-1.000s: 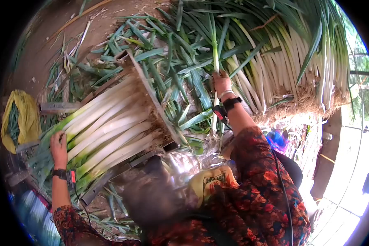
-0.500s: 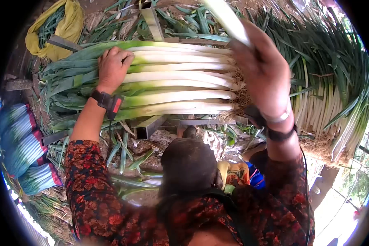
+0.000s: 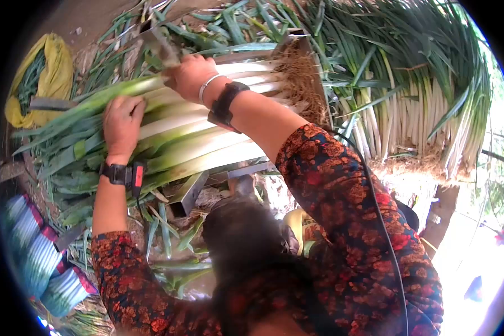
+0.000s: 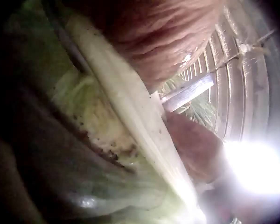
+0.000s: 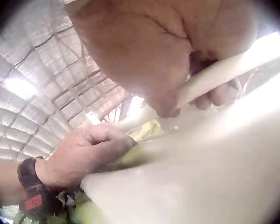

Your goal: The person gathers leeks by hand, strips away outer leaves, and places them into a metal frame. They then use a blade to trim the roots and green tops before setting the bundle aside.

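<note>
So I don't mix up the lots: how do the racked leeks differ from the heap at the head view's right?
In the head view, the racked leeks lie with roots rightward and leaves leftward; the heap has roots toward the bottom and leaves toward the top. The left hand is on the racked leeks and the right hand grips a leek there; neither touches the heap. Both show white stalks, green leaves and roots.

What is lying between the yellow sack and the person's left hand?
In the head view, the end of a metal bar and some green leaves lie between the yellow sack and the left hand.
</note>
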Tool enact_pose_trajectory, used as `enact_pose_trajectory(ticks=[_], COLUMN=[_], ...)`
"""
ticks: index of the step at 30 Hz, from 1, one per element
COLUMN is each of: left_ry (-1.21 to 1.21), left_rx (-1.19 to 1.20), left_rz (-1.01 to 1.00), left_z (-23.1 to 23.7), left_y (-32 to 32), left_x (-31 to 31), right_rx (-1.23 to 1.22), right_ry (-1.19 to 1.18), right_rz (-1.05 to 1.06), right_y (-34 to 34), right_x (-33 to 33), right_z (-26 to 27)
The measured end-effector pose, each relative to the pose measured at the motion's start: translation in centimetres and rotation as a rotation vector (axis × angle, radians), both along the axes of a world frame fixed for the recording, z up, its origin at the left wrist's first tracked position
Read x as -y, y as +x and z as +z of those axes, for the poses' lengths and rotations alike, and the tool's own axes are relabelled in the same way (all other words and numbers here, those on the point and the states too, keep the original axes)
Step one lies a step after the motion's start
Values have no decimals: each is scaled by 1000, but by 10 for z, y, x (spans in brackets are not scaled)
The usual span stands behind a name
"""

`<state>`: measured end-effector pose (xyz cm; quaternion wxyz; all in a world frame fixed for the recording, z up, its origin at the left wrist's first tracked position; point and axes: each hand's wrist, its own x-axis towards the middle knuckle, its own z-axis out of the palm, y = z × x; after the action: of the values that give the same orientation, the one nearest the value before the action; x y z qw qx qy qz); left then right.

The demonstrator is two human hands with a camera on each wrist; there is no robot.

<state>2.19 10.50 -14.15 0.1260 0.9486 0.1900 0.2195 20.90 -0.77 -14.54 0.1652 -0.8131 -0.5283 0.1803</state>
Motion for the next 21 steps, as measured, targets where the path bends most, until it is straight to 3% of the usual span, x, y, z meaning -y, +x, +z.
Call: enact_pose_trajectory(ticks=[3,5,6,7,9,11,13,14,15,16,17,18,20,21], left_ry=[-78,23,301,153,153,111,195,217,240,265,300,333,341,279], left_rx=[29,-132,-295,-432,-382,-352,-361,-367,-378,-385,-367,-349,-365,-364], left_rz=[139,69,131,139,130,95,103,134,167,200,170,141,91,78], left_z=[-14,-7,-18,-12,-15,-9,-11,-9,-6,-4,-5,-9,-22,-20], left_y=[-1,4,2,5,3,-1,-2,1,3,5,5,4,0,2], left_x=[-3,-5,-8,-8,-10,-9,-10,-6,-2,2,1,-4,-17,-14], right_rx=[-28,-51,2,61,-70,-47,-289,-486,-341,-249,-3,-61,471,605], right_ry=[-107,-172,-192,-216,-75,127,349,704,433,501,335,161,-309,-464], right_rz=[-10,-21,88,195,234,198,-89,-94,-447,-561,-666,-872,-726,-687], right_y=[10,13,14,25,42,69,108,157,169,220,251,285,357,404], right_x=[18,13,1,-5,17,56,139,160,199,233,282,331,451,528], right_z=[-7,-3,-17,-32,3,64,119,69,104,55,37,15,-56,-132])
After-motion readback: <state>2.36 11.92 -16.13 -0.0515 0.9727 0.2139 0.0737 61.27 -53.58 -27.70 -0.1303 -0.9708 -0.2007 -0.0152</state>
